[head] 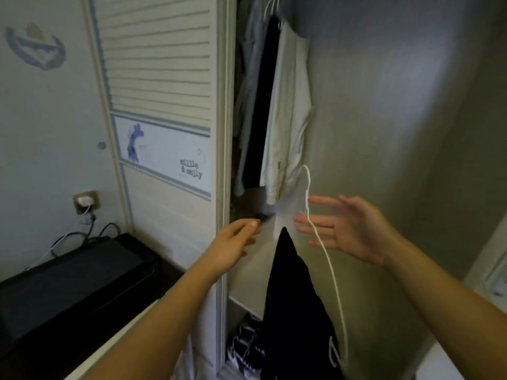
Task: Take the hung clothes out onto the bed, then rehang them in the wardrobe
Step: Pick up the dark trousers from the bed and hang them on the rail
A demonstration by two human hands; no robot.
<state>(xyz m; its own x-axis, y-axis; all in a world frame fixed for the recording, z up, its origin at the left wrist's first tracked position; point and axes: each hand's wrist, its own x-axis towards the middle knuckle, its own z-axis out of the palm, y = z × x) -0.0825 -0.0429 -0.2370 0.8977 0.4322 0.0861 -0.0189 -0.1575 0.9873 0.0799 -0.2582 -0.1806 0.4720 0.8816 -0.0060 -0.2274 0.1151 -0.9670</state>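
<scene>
Door left; clothes hang in the gap right of it. Hanger with garment in front, between left hand and right hand. Shoes at gap bottom. Box lower left, socket above it.

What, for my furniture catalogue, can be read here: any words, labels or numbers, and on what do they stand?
"millie & sally": printed in dark letters on the wardrobe door panel, lower right.
Faint small marks beside the giraffe drawing on the same panel: too blurred to read.
No other text is readable.
</scene>
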